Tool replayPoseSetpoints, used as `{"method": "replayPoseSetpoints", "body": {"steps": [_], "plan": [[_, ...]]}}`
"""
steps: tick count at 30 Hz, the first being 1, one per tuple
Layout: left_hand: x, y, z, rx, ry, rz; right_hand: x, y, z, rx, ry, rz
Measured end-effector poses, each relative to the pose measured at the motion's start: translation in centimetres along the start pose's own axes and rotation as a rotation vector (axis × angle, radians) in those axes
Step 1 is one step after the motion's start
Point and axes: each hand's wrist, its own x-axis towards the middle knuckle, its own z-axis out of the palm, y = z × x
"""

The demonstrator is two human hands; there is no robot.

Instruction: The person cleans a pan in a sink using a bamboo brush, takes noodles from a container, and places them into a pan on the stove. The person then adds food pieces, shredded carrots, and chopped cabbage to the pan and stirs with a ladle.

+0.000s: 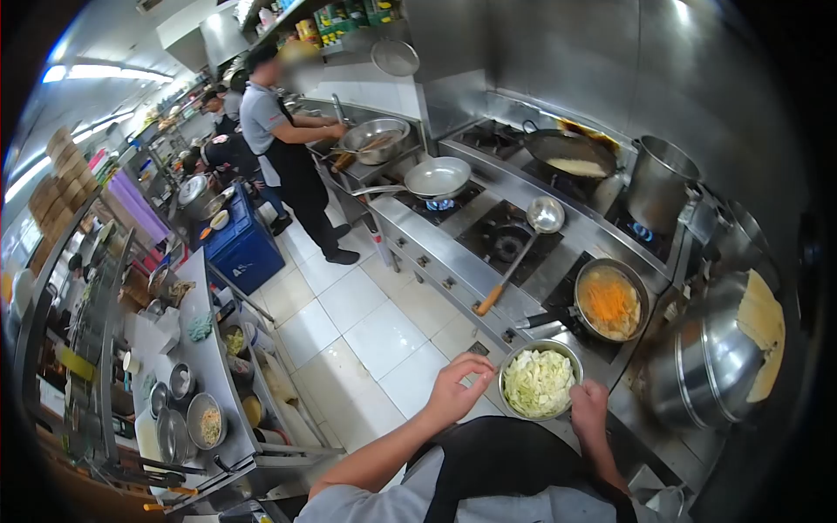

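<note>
A metal bowl [503,399] full of chopped cabbage [539,383] is in front of my body, by the stove's front edge. My right hand [589,406] is closed on the bowl's right rim. Just left of the bowl is my left hand [457,389], its fingers loosely bent and apart, with nothing visible in them. Beyond the bowl, a frying pan [643,305] with shredded carrot [610,298] and other food sits on the stove, its black handle [542,320] pointing left.
A ladle [509,277] lies across the stove top [462,225]. A pan [436,178] and a tall pot [663,185] stand over blue flames. Large metal bowls [689,366] stand at right. A co-worker [283,148] stands at the sink. Several small bowls [209,440] cover the left counter.
</note>
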Motion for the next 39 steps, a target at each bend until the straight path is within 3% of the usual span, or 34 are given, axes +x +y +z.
{"method": "replayPoseSetpoints", "body": {"steps": [7,9,10,13,15,17,18,20,22,23,25,26,28,29,31,33,35,36,37,39], "plan": [[0.3,-2.8,-2.4,0.086,-0.070,0.075,-0.6,-1.6,-0.4,-0.067,0.030,0.003],[0.3,-3.6,-6.1,0.303,-0.213,0.135,-1.5,-2.6,-0.8,-0.118,0.046,0.009],[-0.4,-4.8,-8.7,0.391,-0.318,0.110,-1.9,-2.2,-0.8,-0.106,0.060,0.026],[-5.6,-15.3,-19.2,0.413,-0.605,-0.392,-3.4,-3.7,0.3,-0.065,0.158,0.201],[-5.8,-19.2,-20.3,0.536,-0.703,-0.297,-4.8,0.4,1.2,-0.152,0.268,0.070],[-4.4,-20.9,-16.6,0.408,-0.823,-0.333,-5.9,4.6,2.6,-0.138,0.383,0.205],[-3.5,-20.1,-13.8,0.365,-0.907,-0.372,-6.0,2.2,3.4,-0.124,0.510,0.203],[-1.0,-16.9,-9.2,0.458,-1.125,-0.274,-8.2,6.9,-1.3,-0.056,0.454,0.335],[0.4,-17.3,-7.8,0.493,-1.228,-0.159,-6.4,8.0,-2.6,-0.050,0.436,0.261],[1.1,-15.7,-6.4,0.468,-1.252,-0.227,-8.4,8.7,-5.2,-0.080,0.509,0.223],[4.5,-14.0,-6.4,0.550,-1.336,-0.355,-8.0,5.9,-5.1,-0.095,0.345,0.195],[5.5,-13.5,-4.8,0.567,-1.389,-0.266,-7.7,5.4,-6.0,-0.186,0.262,0.132],[9.7,-8.3,-0.5,0.542,-1.314,-0.171,-6.5,5.7,-5.6,-0.395,0.316,0.127],[11.5,-5.9,1.1,0.507,-1.229,-0.212,-5.5,4.6,-4.8,-0.193,0.327,0.257],[11.1,-2.4,8.1,0.228,-0.962,0.180,-5.3,6.6,-7.0,-0.228,0.352,0.290],[10.4,-1.9,13.3,0.107,-0.930,0.305,-4.0,6.4,-7.3,-0.146,0.266,0.261],[11.1,-0.4,16.7,0.262,-1.147,0.302,-1.7,7.6,-6.8,-0.019,0.294,0.286],[11.2,-1.0,18.5,0.359,-1.131,0.491,-0.6,10.4,-7.4,0.046,0.262,0.350],[12.3,-0.1,21.1,0.526,-1.228,0.418,1.3,12.3,-9.0,-0.007,0.289,0.209],[12.7,-1.4,23.8,0.686,-1.155,0.461,4.4,10.8,-10.0,0.105,0.271,0.159]]}}
